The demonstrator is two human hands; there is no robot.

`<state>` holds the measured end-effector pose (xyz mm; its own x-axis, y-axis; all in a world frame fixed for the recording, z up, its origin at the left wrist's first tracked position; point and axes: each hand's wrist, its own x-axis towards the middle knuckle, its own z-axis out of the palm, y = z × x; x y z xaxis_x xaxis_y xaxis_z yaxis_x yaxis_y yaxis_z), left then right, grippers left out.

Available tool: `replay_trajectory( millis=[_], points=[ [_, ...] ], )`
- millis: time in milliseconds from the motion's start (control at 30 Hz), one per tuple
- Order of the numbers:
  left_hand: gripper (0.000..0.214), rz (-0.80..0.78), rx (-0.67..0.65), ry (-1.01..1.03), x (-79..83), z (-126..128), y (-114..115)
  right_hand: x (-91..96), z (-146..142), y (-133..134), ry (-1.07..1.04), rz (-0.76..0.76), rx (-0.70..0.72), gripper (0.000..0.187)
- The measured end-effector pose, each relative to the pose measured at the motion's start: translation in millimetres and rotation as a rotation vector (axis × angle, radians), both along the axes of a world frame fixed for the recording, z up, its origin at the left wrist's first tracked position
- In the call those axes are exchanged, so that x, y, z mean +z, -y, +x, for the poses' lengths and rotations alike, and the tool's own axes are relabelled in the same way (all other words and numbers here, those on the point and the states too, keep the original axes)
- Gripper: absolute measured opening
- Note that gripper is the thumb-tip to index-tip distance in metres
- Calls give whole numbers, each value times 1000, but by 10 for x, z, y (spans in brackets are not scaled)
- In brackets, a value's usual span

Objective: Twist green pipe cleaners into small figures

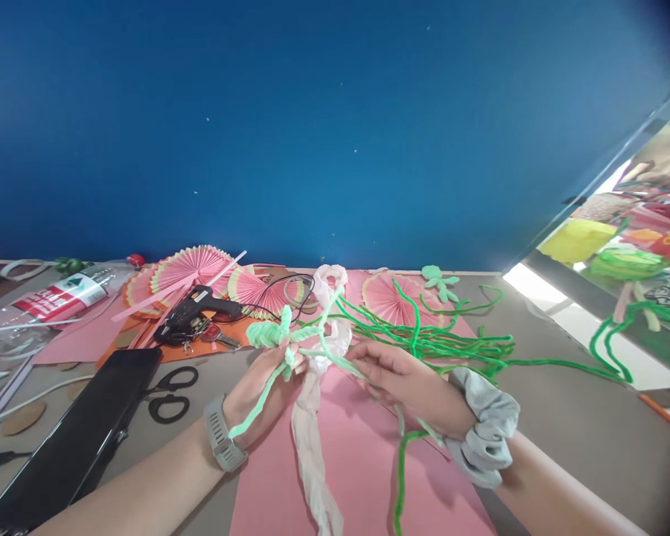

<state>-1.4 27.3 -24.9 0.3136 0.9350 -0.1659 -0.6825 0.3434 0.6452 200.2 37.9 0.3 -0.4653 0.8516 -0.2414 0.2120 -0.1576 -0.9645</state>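
Observation:
Near the middle, my left hand point(271, 380) is closed around a mint-green pipe cleaner shape point(268, 333) with coiled, petal-like loops and loose ends sticking out. My right hand point(394, 376) pinches a light green pipe cleaner strand point(332, 359) that runs across from the left hand. Beneath and between the hands, a crumpled white strip point(313, 454) hangs down over the pink paper sheet point(362, 476). Just beyond my right hand lies a tangled pile of bright green pipe cleaners point(463, 346). The left fingertips are partly hidden by the shape.
Left on the table are a black hot glue gun point(195, 313), keys point(220, 337), black-handled scissors point(170, 393), a black phone point(78, 439) and a plastic bottle point(61, 301). Pink folded paper fans point(201, 269) and a small mint-green shape point(440, 281) lie along the blue wall point(335, 134).

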Motion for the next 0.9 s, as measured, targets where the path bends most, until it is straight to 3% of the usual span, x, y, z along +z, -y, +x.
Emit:
replay_trajectory(
  millis=[167, 333, 467, 700, 800, 900],
  points=[
    [12, 49, -2, -53, 7, 15, 7, 29, 4, 0, 191, 299, -65, 17],
    [18, 66, 27, -69, -19, 4, 4, 31, -25, 75, 455, 603, 21, 11],
    [18, 49, 33, -57, -35, -8, 3, 86, 20, 41, 574, 689, 31, 18],
    [20, 6, -8, -43, -26, -4, 12, 194, 106, -42, 582, 864, 59, 19],
    [21, 7, -21, -49, -2, -4, 22, 180, 119, -3, 724, 1025, 26, 15],
    [24, 45, -12, -177, -23, -22, 25, 165, 119, 42, 872, 1207, 35, 15]
  ],
)
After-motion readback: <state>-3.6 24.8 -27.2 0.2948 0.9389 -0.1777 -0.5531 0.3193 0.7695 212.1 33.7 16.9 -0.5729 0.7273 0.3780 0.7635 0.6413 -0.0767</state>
